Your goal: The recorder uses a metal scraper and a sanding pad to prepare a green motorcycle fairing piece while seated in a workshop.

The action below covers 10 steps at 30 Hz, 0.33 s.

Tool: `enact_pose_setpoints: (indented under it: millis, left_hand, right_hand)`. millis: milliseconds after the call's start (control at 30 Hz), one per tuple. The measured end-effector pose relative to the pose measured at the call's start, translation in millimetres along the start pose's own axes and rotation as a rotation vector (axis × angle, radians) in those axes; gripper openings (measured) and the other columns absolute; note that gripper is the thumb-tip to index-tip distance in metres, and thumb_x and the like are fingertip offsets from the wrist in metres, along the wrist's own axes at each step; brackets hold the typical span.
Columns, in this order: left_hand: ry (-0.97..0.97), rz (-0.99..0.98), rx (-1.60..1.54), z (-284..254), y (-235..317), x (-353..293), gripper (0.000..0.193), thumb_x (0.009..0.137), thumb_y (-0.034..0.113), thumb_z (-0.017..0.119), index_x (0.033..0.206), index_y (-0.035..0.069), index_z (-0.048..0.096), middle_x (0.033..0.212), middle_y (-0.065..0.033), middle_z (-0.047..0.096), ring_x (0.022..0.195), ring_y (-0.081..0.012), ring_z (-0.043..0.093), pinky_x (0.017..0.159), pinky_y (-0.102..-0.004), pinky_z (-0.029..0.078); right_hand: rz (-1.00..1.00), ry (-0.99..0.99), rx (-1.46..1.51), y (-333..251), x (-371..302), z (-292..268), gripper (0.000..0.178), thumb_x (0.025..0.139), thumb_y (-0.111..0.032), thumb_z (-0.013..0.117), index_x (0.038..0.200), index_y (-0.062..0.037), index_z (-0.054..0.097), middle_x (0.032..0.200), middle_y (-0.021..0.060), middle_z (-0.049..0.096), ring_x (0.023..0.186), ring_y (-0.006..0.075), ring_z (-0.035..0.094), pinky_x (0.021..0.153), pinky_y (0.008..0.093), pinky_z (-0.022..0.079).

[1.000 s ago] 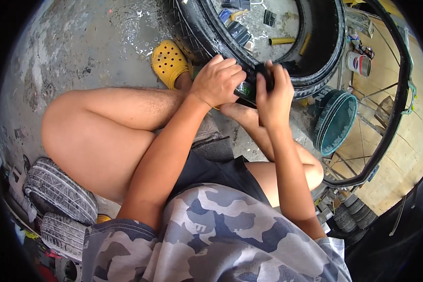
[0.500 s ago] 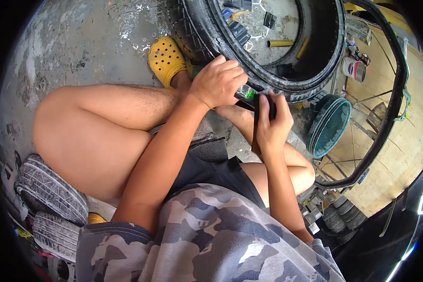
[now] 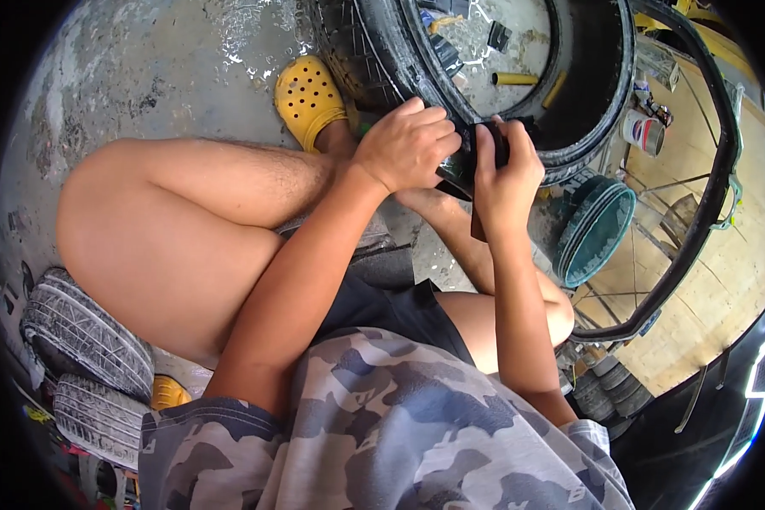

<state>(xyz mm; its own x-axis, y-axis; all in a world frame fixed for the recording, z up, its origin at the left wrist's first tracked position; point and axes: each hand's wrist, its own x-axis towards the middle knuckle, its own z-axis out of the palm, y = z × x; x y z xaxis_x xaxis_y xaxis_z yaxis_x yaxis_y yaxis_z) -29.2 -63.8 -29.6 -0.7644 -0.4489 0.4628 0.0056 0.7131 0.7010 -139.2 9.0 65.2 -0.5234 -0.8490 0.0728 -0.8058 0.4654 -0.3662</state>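
A large black tyre (image 3: 382, 64) stands on edge at the top, in front of my crossed legs. My left hand (image 3: 410, 146) is closed in a fist near the tyre's lower edge; what its curled fingers grip is hidden. My right hand (image 3: 506, 183) is closed on a dark flat strip (image 3: 478, 223), thumb and fingers pinching it beside the tyre's inner rim. One end of the strip shows below the palm. Between the hands lies a shadowed dark surface, too dim to make out.
A teal bucket (image 3: 599, 229) sits right of the tyre, near a white-and-red can (image 3: 643, 132). A black frame (image 3: 697, 229) leans over a wooden board (image 3: 722, 280). Dusty tyres (image 3: 85, 327) lie at lower left. Yellow clogs (image 3: 308, 93) are on the wet floor.
My right hand has moved up and slightly right with the dark strip, toward the tyre's inner rim. My left hand has shifted slightly right. The shiny green patch between the hands is now covered.
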Motion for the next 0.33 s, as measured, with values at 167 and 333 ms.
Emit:
enact_pose_setpoints:
  millis: [167, 333]
  left_hand:
    - [-0.051, 0.002, 0.022, 0, -5, -3, 0.021, 0.058, 0.025, 0.066, 0.067, 0.012, 0.052, 0.071, -0.0003, 0.051, 0.076, -0.0180, 0.053, 0.068, -0.0326, 0.039]
    - [-0.053, 0.010, 0.041, 1, -7, 0, 0.025, 0.054, 0.027, 0.067, 0.067, 0.013, 0.052, 0.072, 0.0004, 0.052, 0.076, -0.0181, 0.053, 0.069, -0.0334, 0.040]
  right_hand:
    - [0.035, -0.013, 0.085, -1, -50, -14, 0.015, 0.082, -0.002, 0.069, 0.094, 0.0054, 0.062, 0.076, 0.0193, 0.059, 0.067, 0.0346, 0.062, 0.062, 0.0383, 0.050]
    - [0.291, -0.085, 0.225, 15, 10, -8, 0.015, 0.089, -0.013, 0.066, 0.090, 0.0014, 0.061, 0.085, 0.0194, 0.068, 0.072, 0.0290, 0.066, 0.066, 0.0393, 0.050]
